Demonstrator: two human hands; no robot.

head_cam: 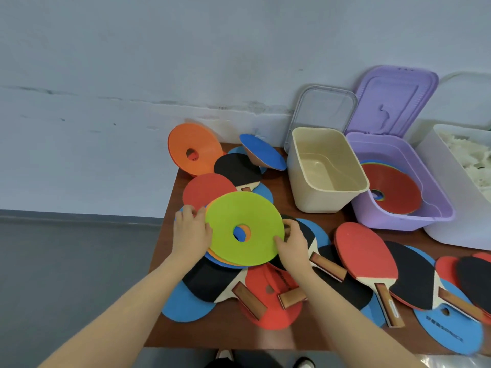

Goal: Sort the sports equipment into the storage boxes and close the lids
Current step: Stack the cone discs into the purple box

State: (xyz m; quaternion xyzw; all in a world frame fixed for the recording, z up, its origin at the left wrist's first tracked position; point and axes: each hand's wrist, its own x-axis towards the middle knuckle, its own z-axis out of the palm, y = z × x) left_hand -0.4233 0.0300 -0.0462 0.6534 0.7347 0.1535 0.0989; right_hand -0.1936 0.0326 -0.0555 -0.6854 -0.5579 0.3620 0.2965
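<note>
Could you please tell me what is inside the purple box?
The purple box holds a stack of flat discs, a red disc on top. Blue and yellow edges peek out behind it; the box wall hides how many lie underneath.

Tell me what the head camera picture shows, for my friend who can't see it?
Two bare hands, left hand and right hand, grip a small stack of flat plastic discs topped by a lime green disc above a brown table strewn with table tennis paddles. Behind stand an empty beige plastic box and an open purple plastic box holding discs.

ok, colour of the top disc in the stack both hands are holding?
Lime green top disc, orange and blue ones beneath; head view, the only one.
</note>
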